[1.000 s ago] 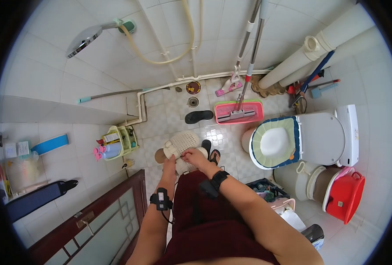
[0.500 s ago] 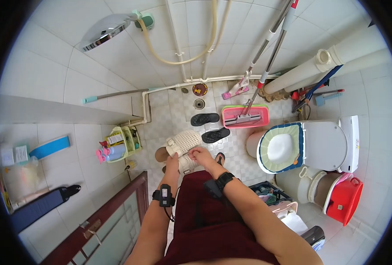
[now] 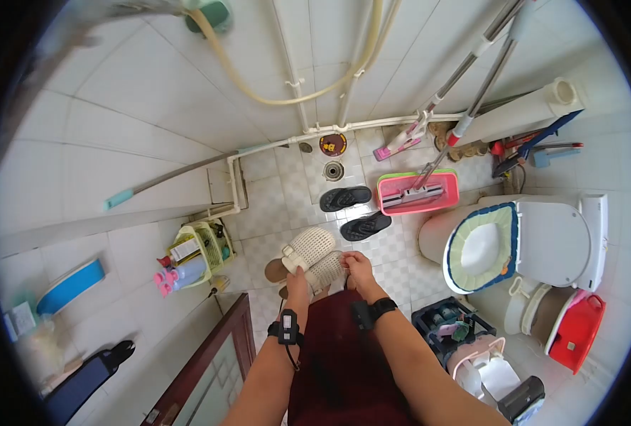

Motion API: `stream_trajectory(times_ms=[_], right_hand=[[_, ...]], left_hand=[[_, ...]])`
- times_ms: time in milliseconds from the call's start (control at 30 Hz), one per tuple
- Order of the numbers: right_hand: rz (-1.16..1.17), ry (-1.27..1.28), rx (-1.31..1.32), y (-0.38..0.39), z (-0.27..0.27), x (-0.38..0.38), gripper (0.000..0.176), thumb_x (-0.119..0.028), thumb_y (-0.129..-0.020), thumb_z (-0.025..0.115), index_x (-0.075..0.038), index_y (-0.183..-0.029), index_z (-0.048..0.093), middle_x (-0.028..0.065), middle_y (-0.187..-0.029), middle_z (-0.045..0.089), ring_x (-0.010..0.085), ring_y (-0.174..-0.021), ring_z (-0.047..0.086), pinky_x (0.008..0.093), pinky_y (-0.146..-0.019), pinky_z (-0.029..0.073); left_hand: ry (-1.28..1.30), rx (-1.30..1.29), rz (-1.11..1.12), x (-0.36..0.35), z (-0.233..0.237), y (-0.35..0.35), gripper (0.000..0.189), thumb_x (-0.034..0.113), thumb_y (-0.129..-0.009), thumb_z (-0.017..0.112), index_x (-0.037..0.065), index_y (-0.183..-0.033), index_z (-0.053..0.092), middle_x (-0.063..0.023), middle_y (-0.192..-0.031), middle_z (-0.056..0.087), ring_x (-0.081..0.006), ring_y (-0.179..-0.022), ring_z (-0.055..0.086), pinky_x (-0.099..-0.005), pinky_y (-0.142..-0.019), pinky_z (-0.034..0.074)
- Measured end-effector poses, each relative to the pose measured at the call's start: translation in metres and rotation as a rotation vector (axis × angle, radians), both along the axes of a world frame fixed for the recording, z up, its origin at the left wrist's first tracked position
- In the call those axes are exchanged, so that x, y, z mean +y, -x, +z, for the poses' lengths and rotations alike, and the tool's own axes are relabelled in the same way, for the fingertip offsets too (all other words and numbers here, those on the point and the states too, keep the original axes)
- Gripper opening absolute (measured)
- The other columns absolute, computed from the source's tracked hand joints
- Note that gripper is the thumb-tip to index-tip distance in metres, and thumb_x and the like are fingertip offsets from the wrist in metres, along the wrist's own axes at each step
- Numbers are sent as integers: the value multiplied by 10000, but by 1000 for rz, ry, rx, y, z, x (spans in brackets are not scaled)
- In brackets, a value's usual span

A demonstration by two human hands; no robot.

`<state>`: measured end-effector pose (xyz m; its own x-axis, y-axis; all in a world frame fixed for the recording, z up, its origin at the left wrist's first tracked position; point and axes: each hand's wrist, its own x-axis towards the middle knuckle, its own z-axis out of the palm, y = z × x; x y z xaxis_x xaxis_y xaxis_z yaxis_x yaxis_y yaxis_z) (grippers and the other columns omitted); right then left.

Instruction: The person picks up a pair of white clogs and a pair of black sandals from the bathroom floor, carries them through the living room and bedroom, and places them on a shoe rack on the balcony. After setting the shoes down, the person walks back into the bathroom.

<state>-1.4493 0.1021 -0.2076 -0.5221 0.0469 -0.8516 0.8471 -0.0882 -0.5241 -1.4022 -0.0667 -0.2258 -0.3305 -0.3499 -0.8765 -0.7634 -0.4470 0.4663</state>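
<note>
A pair of cream perforated clogs (image 3: pixel 311 246) hangs in front of my body, side by side. My left hand (image 3: pixel 296 275) is closed on the strap side of the clogs. With its fingers bent in a pinch, my right hand (image 3: pixel 358 266) is at the right edge of the lower clog; whether it holds anything is too small to tell. Beyond them on the tiled floor lie two black slippers, one (image 3: pixel 345 199) farther off and one (image 3: pixel 366 226) nearer.
A pink basin (image 3: pixel 418 193) with a mop head stands ahead right, beside the toilet (image 3: pixel 480 248). A green rack (image 3: pixel 212 248) with bottles is at left, a door (image 3: pixel 209 362) at lower left. Dark crate (image 3: pixel 447 323) and red lid (image 3: pixel 577 334) are at right.
The view has shifted, so the room appears moved. My right hand has moved slightly away from my left, toward the right edge of the clogs. My left hand keeps its grip.
</note>
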Motion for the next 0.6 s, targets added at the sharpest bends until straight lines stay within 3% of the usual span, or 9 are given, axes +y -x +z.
stream_trajectory(times_ms=[100,133,200,333,433,600], right_hand=[[-136,-1,-54,2,-76,23,180,-116,-825,481,-42,-971,557,33,-844,587,95,-704,533,206,-620,439],[-187,6,-70,5,-100,29,179,-116,-822,485,-44,-969,557,32,-849,585,95,-705,532,206,-620,437],[-287,24,-68,10,-152,36,171,-111,-818,485,-52,-963,556,24,-853,574,93,-713,523,210,-616,431],[-265,-55,6,15,-250,52,159,-95,-798,487,-59,-934,561,11,-822,564,103,-716,512,221,-620,419],[-115,-288,158,16,-327,68,164,-82,-754,519,-57,-907,573,24,-787,561,108,-703,515,212,-612,403],[231,-599,88,10,-444,108,216,-132,-695,582,-52,-892,543,88,-820,580,203,-812,557,280,-698,415]], left_hand=[[-16,-29,106,13,-62,0,397,212,-889,442,-31,-1191,358,-146,-1100,483,-241,-921,531,-368,-744,475],[-2,-20,161,22,-84,0,386,207,-879,440,-80,-1136,406,-183,-1075,508,-256,-922,552,-331,-734,474],[-52,40,212,34,-129,4,382,209,-886,431,-43,-1169,377,-159,-1088,492,-248,-929,545,-350,-732,486],[-68,88,342,56,-202,17,388,221,-891,420,-23,-1187,362,-149,-1101,482,-248,-940,544,-353,-729,490],[10,11,401,67,-248,24,385,230,-879,435,-58,-1134,419,-142,-1067,505,-209,-882,544,-308,-704,460],[-6,8,429,67,-306,24,391,255,-880,430,-44,-1130,430,-124,-1050,513,-196,-873,537,-293,-705,449]])
